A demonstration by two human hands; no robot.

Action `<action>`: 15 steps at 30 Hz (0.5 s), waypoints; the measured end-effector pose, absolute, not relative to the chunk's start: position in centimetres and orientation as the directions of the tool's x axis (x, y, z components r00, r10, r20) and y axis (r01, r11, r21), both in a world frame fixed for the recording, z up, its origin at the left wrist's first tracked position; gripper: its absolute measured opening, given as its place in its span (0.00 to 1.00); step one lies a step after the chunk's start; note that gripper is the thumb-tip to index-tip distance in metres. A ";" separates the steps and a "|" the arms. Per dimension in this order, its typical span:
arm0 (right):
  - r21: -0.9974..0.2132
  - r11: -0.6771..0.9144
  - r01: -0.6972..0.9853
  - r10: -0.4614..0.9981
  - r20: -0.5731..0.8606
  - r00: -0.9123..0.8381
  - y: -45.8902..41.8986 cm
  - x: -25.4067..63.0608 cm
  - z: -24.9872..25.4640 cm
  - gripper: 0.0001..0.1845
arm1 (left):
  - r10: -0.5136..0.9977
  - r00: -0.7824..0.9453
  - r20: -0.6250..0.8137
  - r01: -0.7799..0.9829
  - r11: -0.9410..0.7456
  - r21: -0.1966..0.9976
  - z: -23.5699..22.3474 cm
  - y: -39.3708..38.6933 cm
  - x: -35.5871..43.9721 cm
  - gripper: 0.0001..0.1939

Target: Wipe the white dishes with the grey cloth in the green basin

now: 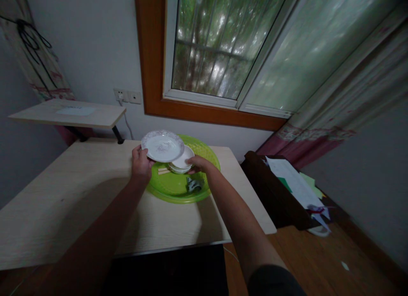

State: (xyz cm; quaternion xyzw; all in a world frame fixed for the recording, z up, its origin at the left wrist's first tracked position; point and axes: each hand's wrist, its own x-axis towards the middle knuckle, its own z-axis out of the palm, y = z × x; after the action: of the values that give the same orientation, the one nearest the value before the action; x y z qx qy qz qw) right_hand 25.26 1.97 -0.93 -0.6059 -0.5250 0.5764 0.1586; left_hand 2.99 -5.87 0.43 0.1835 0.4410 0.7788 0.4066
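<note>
My left hand (142,163) is closed on the rim of a white plate (163,146) with a patterned border, thumb on top, held up over the left part of a green tray (165,192). My right hand (199,163) grips the edge of a small white dish (184,158), partly covered by the plate's right side. Just below that dish, a white bowl (179,170) shows; whether the two touch, I cannot tell. Beside the bowl, light wooden chopsticks (163,171) lie on the tray. A crumpled grey-green item (194,184) rests nearer the tray's front.
The tray stands on a pale wooden table (95,194). A raised shelf (68,113) on black legs occupies the table's back left, with a paper sheet on it. Behind are a wall socket (127,96) and a window. A dark brown piece of furniture (270,194) bearing papers stands at right.
</note>
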 end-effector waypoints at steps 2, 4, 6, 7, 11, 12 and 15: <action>-0.805 -0.432 0.406 0.801 -0.549 -0.237 1.9 25.2 -0.9 0.12 | 0.795 -0.602 -0.078 -0.477 -0.280 0.833 0.4 -5.8 3.0 0.21; -0.810 -0.454 0.371 0.792 -0.558 -0.248 1.9 25.2 -1.0 0.12 | 0.792 -0.603 -0.094 -0.489 -0.274 0.828 0.5 -5.8 3.0 0.21; -0.815 -0.464 0.346 0.794 -0.556 -0.246 1.9 25.1 -1.1 0.12 | 0.791 -0.603 -0.101 -0.500 -0.276 0.821 0.6 -5.8 3.0 0.21; -0.819 -0.466 0.337 0.798 -0.553 -0.240 2.0 25.1 -1.2 0.13 | 0.792 -0.602 -0.096 -0.505 -0.285 0.815 0.6 -5.8 3.0 0.21; -0.826 -0.464 0.321 0.814 -0.540 -0.214 2.1 25.0 -1.5 0.14 | 0.800 -0.597 -0.070 -0.511 -0.311 0.801 0.4 -5.7 2.8 0.21; -0.827 -0.463 0.320 0.816 -0.538 -0.211 2.1 25.0 -1.6 0.14 | 0.802 -0.594 -0.065 -0.511 -0.314 0.800 0.3 -5.7 2.8 0.21; -0.827 -0.461 0.321 0.814 -0.538 -0.217 2.3 25.2 -1.7 0.15 | 0.804 -0.592 -0.053 -0.509 -0.323 0.798 0.1 -5.7 2.7 0.23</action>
State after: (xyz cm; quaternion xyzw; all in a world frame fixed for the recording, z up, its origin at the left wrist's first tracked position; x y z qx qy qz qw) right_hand 25.19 2.26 -1.72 -0.5928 -0.4787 0.6158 0.2004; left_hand 2.68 -5.69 0.12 0.1802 0.4088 0.7931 0.4140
